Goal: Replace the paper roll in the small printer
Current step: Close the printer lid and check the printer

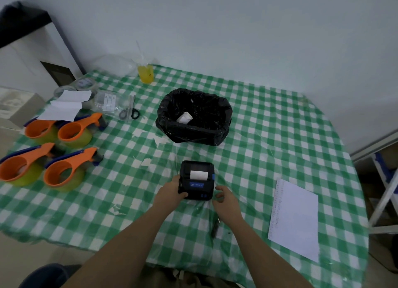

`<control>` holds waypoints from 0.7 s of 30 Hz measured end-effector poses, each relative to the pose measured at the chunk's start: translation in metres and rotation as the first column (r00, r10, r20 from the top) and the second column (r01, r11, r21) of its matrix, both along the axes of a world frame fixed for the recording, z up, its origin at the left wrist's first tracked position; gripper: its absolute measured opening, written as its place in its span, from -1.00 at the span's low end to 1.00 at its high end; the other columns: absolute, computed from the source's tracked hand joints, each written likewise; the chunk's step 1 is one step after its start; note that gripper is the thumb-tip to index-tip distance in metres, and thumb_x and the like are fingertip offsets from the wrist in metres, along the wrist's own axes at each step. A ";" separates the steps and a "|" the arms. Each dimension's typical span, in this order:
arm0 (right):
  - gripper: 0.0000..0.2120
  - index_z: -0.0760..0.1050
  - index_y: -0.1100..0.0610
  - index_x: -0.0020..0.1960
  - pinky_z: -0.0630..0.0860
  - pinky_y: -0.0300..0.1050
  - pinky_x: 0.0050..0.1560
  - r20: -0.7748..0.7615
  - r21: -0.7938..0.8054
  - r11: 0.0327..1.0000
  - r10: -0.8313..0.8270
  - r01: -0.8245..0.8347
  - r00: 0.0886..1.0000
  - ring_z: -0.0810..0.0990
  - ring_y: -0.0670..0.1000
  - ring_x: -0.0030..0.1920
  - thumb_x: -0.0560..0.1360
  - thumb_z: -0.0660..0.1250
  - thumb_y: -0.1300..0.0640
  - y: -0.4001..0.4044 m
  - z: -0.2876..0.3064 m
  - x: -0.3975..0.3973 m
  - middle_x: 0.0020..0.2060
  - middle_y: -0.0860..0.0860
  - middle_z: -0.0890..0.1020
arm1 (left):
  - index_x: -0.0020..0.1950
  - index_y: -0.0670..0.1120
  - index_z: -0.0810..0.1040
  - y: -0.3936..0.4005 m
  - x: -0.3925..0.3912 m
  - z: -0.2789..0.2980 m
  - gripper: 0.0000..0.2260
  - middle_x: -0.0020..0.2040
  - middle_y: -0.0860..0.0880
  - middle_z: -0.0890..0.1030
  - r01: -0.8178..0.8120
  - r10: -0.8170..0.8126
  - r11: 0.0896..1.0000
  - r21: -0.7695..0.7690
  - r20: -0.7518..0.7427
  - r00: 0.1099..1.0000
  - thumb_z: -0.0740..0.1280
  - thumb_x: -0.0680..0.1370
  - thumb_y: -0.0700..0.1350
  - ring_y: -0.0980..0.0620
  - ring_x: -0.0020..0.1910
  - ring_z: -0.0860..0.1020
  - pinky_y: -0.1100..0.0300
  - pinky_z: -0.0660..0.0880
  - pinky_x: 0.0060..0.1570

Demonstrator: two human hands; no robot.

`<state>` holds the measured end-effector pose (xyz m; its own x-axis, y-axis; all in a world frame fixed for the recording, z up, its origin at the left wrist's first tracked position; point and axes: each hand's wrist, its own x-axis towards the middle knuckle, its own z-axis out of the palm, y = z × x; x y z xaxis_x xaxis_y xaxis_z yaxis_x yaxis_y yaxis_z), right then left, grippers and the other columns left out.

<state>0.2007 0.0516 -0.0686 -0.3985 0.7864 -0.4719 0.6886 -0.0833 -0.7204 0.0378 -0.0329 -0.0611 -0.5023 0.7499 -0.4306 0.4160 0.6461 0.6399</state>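
A small black printer [197, 180] with a blue label sits on the green checked tablecloth [258, 137], lid down, with a strip of white paper [198, 175] showing at its top slot. My left hand [172, 194] grips the printer's left side, thumb on its front corner. Just off the printer's right front corner, my right hand [225, 198] hovers with fingers curled and apart, holding nothing. Behind the printer stands a bin lined with a black bag [195, 115], and a white paper piece [184, 118] lies inside it.
Several orange tape dispensers [62, 171] crowd the left side, with white papers [62, 107], scissors [129, 111] and tape rolls behind them. A yellow cup [146, 73] stands at the back. A white sheet [295, 218] lies at the right. A dark pen-like object [215, 227] lies under my right wrist.
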 end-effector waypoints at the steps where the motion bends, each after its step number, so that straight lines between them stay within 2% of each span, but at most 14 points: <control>1: -0.61 0.37 0.14 0.30 0.44 -0.15 -0.10 0.005 0.002 1.000 0.006 -0.006 1.000 0.49 0.00 -0.07 0.48 0.28 0.25 0.000 0.000 0.001 0.05 0.12 0.52 | 0.38 -0.12 0.28 0.000 0.000 0.000 -0.47 0.20 -0.21 0.59 0.000 0.000 1.000 -0.002 -0.002 1.000 0.39 0.46 -0.19 -0.18 0.17 0.55 -0.03 0.51 0.11; 7: -0.61 0.38 0.16 0.29 0.43 -0.16 -0.10 0.006 0.008 1.000 0.016 -0.016 1.000 0.49 0.01 -0.09 0.48 0.29 0.25 -0.002 -0.004 0.004 -0.03 0.07 0.49 | 0.38 -0.13 0.29 0.000 0.000 0.000 -0.48 0.18 -0.22 0.60 0.001 -0.001 1.000 0.000 -0.006 1.000 0.39 0.46 -0.19 -0.19 0.15 0.56 0.00 0.50 0.08; 12: -0.59 0.37 0.14 0.30 0.45 -0.15 -0.08 0.008 0.004 0.999 0.036 -0.036 0.999 0.50 0.00 -0.05 0.47 0.31 0.23 0.000 -0.005 0.002 0.07 0.14 0.54 | 0.37 -0.12 0.30 -0.001 0.000 0.001 -0.49 0.20 -0.21 0.60 -0.008 0.008 1.000 0.011 0.010 1.000 0.39 0.46 -0.19 -0.17 0.17 0.56 -0.02 0.52 0.11; 16: -0.59 0.37 0.12 0.30 0.45 -0.15 -0.11 -0.003 -0.009 0.999 0.033 -0.033 0.999 0.51 0.00 -0.07 0.47 0.32 0.24 0.003 -0.004 0.000 -0.01 0.05 0.50 | 0.36 -0.12 0.31 -0.001 0.000 0.001 -0.49 0.19 -0.20 0.60 -0.006 0.006 1.000 0.012 0.008 1.000 0.39 0.45 -0.18 -0.16 0.17 0.56 -0.02 0.52 0.11; 21: -0.59 0.38 0.13 0.29 0.49 -0.12 -0.07 0.003 -0.004 0.999 0.042 -0.042 0.999 0.52 0.00 -0.07 0.46 0.32 0.23 0.003 -0.004 0.001 -0.04 0.04 0.51 | 0.37 -0.13 0.31 -0.001 0.000 0.002 -0.49 0.20 -0.20 0.59 -0.007 0.007 1.000 0.006 0.003 1.000 0.39 0.45 -0.19 -0.16 0.19 0.55 0.00 0.50 0.11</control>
<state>0.2013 0.0542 -0.0724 -0.4299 0.7671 -0.4762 0.6935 -0.0572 -0.7182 0.0382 -0.0337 -0.0595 -0.5066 0.7490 -0.4270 0.4098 0.6449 0.6451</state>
